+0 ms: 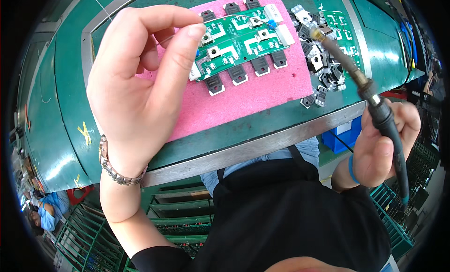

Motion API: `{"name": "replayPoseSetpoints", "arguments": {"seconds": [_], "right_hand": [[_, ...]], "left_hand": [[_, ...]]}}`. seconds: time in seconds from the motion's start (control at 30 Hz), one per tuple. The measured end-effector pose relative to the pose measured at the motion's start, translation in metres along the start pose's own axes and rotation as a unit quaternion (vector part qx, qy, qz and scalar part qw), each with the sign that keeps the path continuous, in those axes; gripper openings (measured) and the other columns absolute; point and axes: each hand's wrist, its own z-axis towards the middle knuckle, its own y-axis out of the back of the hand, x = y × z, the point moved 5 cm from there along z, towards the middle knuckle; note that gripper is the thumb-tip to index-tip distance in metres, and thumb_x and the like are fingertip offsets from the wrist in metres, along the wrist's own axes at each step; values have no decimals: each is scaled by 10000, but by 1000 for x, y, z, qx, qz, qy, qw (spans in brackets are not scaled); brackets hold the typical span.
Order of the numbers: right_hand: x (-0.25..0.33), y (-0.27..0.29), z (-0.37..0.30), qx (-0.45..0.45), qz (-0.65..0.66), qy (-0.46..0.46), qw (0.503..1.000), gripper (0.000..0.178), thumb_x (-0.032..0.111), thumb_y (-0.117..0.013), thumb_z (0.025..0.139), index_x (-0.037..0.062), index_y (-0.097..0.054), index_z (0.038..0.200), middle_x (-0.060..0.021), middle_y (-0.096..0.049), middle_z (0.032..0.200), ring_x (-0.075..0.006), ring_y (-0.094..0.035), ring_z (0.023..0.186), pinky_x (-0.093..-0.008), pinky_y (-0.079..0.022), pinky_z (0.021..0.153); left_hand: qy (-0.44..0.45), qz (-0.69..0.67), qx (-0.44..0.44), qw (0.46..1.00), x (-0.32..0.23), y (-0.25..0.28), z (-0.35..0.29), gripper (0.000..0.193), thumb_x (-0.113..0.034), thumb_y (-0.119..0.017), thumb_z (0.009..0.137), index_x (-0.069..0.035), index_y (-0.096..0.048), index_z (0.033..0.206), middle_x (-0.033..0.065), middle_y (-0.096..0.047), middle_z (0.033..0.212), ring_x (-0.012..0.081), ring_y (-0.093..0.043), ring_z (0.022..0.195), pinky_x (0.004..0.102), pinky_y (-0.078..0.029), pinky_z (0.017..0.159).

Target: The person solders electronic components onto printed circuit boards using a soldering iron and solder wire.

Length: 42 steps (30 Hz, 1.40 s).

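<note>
My left hand (140, 80) is closed in a pinch on a thin solder wire (234, 17), which arcs rightward above a green circuit board (229, 41). The wire's far end appears near a small blue part at the board's right side; contact is unclear. Black transistors (260, 66) with metal tabs stick out along the board's two long edges. Under them lies a pink foam pad (253, 96). At the right, my right hand (375, 155) grips a soldering iron (344, 63) by its dark handle. Its tip points up and left, over loose transistors, apart from the board.
A heap of loose transistors (323, 61) lies right of the foam, beside another green board (350, 47). The green bench (220, 136) ends at a metal front edge (262, 141). Below are a blue bin (341, 140) and green racks (93, 234). Another person (54, 211) is at far left.
</note>
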Motion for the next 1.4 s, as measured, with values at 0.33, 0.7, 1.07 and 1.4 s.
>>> {"name": "replayPoseSetpoints", "arguments": {"seconds": [0.33,0.7,1.07,1.4], "right_hand": [[1,-14,5,88,-40,116,989,411,4,-699,751,-27,-448,1075,-123,-571,759,-132,-466,585,-261,-362,550],[2,-27,9,78,-49,107,990,384,-43,-697,745,-52,-456,1044,-119,-558,739,-121,-494,578,-223,-371,537],[9,-30,6,55,-109,23,992,319,109,-700,801,14,-484,1016,-116,-520,777,-147,-451,676,-273,-370,652],[11,-28,8,51,-106,29,993,312,89,-692,791,2,-484,1007,-114,-513,778,-145,-446,687,-258,-358,649]], "left_hand": [[-34,-151,-63,986,-9,-16,-3,69,14,-659,880,11,-653,949,0,-586,884,18,-474,691,156,-373,601],[-34,-73,-14,997,4,-17,-1,78,21,-667,871,10,-656,947,0,-593,892,19,-474,687,154,-377,599],[27,-108,-75,991,6,-18,-7,78,11,-676,868,13,-655,943,-4,-592,879,18,-458,675,154,-364,589],[-73,-98,-9,993,-3,-14,2,79,11,-676,868,13,-653,944,-1,-591,876,25,-466,681,161,-367,593]]}}
